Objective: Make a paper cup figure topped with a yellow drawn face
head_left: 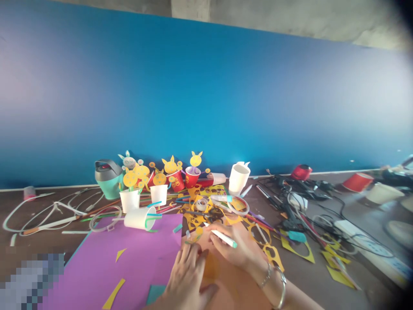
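Note:
My right hand (234, 245) grips a white marker (224, 238) with a teal end; its tip points up and left, near a small yellow paper piece (199, 233). Palm down, my left hand (188, 273) lies with fingers spread on the orange paper (237, 282), its fingertips just below that piece. A purple sheet (129, 262) lies to the left, with yellow scraps on it. At its upper edge, a white paper cup (139, 218) rests on its side with green strips in it.
Cups with yellow paper animal figures (195, 160) stand along the blue wall. A teal bottle (109, 181) is at back left, a white mug (239, 178) at back centre. Yellow cutouts, cables and a power strip (371, 249) lie rightward.

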Demonstrator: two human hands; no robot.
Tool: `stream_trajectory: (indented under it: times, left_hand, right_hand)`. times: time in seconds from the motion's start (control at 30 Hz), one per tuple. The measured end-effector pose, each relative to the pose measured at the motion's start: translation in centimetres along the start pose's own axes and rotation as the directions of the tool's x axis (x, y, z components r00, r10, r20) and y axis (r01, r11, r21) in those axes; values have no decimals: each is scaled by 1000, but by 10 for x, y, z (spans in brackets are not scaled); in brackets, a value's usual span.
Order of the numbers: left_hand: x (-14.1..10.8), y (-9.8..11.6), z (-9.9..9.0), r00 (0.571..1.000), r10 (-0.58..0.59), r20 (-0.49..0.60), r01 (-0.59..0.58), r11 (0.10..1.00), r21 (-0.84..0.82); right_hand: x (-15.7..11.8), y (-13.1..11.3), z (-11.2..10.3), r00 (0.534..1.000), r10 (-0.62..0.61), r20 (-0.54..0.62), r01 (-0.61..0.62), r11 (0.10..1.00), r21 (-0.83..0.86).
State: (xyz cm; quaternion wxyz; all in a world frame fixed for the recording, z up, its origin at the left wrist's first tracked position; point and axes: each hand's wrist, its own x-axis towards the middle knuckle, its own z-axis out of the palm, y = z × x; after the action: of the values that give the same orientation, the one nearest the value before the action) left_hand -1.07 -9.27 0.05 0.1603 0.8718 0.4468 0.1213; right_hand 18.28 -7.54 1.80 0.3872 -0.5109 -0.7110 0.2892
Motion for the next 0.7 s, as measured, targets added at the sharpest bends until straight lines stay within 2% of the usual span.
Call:
stream_trajectory:
  times: [0.07, 0.27, 0.4, 0.7]
  left_hand:
    - [1, 1, 2, 999, -29, -17, 29, 1000, 1]
    - [8, -1, -2, 993, -35, -116, 24, 995, -102]
    - [11, -2, -5, 985, -66, -160, 51, 994, -96]
    - [12, -3, -6, 987, -85, -138, 71, 992, -105]
  right_hand:
    - [0, 0, 0, 1000, -3, -2, 3, 1000, -5]
    - [-2, -9, -4, 999, 46, -11, -46, 997, -59]
    - [-1, -13, -4, 999, 44, -26, -45, 998, -52]
    - [-1, -14, -4, 1000, 29, 4, -29, 996, -85]
